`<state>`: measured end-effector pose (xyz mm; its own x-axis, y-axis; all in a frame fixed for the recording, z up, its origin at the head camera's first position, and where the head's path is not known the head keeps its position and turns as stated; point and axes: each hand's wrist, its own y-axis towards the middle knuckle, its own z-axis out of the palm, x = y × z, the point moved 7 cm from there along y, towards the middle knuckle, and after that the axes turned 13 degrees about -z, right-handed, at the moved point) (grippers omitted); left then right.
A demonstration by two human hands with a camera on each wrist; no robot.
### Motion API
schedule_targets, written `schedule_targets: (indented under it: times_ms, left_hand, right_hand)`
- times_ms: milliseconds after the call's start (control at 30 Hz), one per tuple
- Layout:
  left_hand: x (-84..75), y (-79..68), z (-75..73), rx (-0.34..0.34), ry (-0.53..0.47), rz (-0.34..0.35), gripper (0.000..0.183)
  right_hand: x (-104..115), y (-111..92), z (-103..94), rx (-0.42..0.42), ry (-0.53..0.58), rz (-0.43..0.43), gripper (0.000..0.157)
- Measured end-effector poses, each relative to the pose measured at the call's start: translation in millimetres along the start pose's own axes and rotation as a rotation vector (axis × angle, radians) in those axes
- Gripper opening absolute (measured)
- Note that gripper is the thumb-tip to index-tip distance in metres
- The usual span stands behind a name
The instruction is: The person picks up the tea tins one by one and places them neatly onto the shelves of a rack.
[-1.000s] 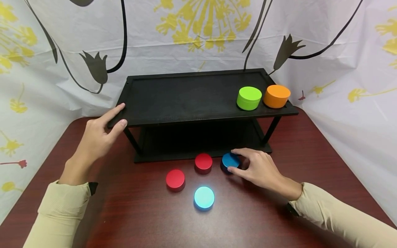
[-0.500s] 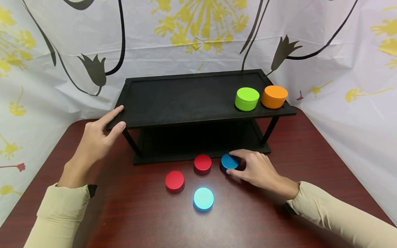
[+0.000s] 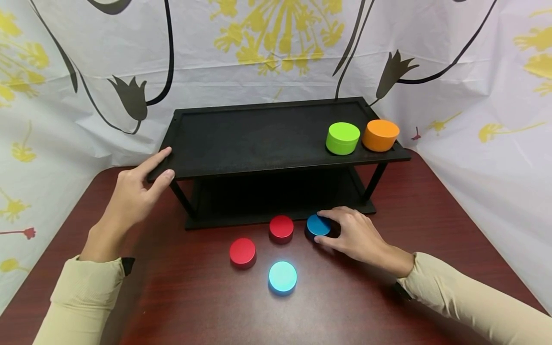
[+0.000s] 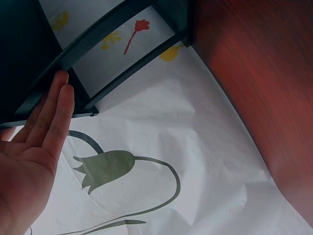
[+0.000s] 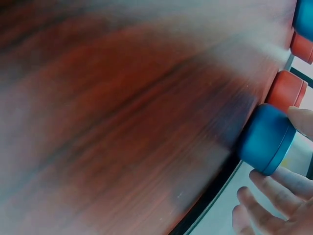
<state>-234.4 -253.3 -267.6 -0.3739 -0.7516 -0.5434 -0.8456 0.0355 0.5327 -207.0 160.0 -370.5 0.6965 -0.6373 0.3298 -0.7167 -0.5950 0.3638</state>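
Note:
My right hand pinches a dark blue round lidded tin between thumb and fingers, at the shelf's front. In the right wrist view the thumb lies on one side of this blue tin and fingertips on the other. My left hand holds the left front corner of a black two-tier shelf, with thumb and index finger on top. The left wrist view shows the other fingers stretched along the shelf's underside. Two red tins and a light blue tin stand on the table.
A green tin and an orange tin stand on the upper tier's right end. The lower tier sits on the dark red wooden table. A white flowered cloth hangs behind and at both sides.
The whole head view has shifted slightly. Both hands keep their places, the right at the dark blue tin and the left at the shelf corner.

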Motion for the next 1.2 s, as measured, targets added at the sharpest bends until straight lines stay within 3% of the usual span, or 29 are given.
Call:
schedule_targets:
  times_ms: [567,1200]
  left_hand:
    - [0.1,0.0,-0.2,0.003,-0.007,0.003,0.047]
    - [1.8,0.2,0.3,0.005,-0.001,-0.009,0.048]
  right_hand:
    - [13,2,-5.8,-0.004,-0.037,-0.041,0.055]
    - [44,12,-35.7,-0.086,-0.054,-0.131,0.050]
